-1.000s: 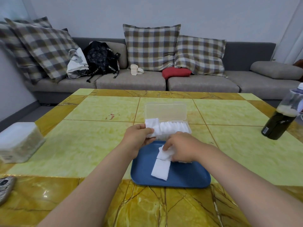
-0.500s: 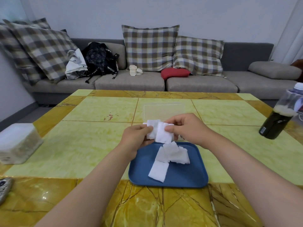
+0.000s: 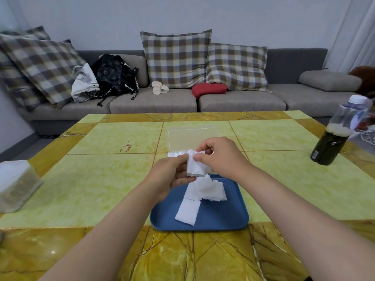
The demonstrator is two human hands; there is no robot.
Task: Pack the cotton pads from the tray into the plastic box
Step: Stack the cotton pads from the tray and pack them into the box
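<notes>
Pads (image 3: 195,167), seemingly soft and light, were pinched edgewise by your left hand (image 3: 168,176) and right hand (image 3: 222,157) at tray's (image 3: 223,226) twelve o'clock.

On the table (image 3: 101,179), the tray (image 3: 227,218) lies directly before you, with cotton pads (image 3: 207,191) on it. The plastic box (image 3: 192,136) lies just behind the tray. A bottle (image 3: 327,149) stands at your right, a container (image 3: 14,185) at your left.

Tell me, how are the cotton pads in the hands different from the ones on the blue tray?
The held pads are bunched, pinched between the left hand and right hand; the tray pads lie loose, overlapping, on the blue tray. The held pads stand upright; the tray pads lie flat. Both are white.
</notes>
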